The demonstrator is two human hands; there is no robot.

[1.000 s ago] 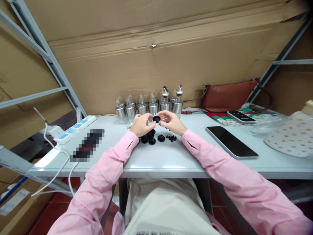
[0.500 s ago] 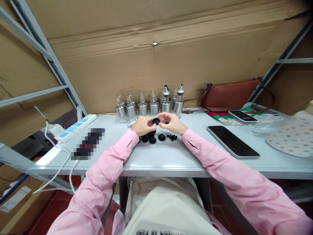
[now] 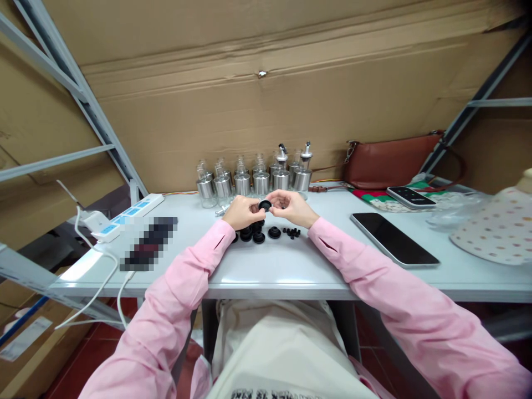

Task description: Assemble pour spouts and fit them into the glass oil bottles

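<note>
My left hand [image 3: 241, 213] is closed, its thumb and fingers pinching a round black stopper [image 3: 265, 205] by the rim just above the table. From the other side my right hand [image 3: 293, 208] meets the same stopper, thumb and fingers curled in at its edge. Whether a small piece also sits between the right fingertips is too small to tell. Beneath the hands lie several more black stoppers [image 3: 258, 238], partly hidden by the left hand. One black stopper [image 3: 274, 232] stands apart, beside a group of tiny black caps [image 3: 292, 233].
Several glass bottles with steel sleeves [image 3: 261, 183] line the back, two with pourers [image 3: 307, 153]. Metal pieces [image 3: 220, 211] lie behind my left hand. A power strip [image 3: 133, 215] is on the left. Rightward are a tablet-like device [image 3: 393, 238], a phone [image 3: 411, 197] and a brown bag [image 3: 393, 162].
Both hands stay in nearly the same place around the stopper, which looks slightly tilted compared with before. The whole view has shifted very slightly.
</note>
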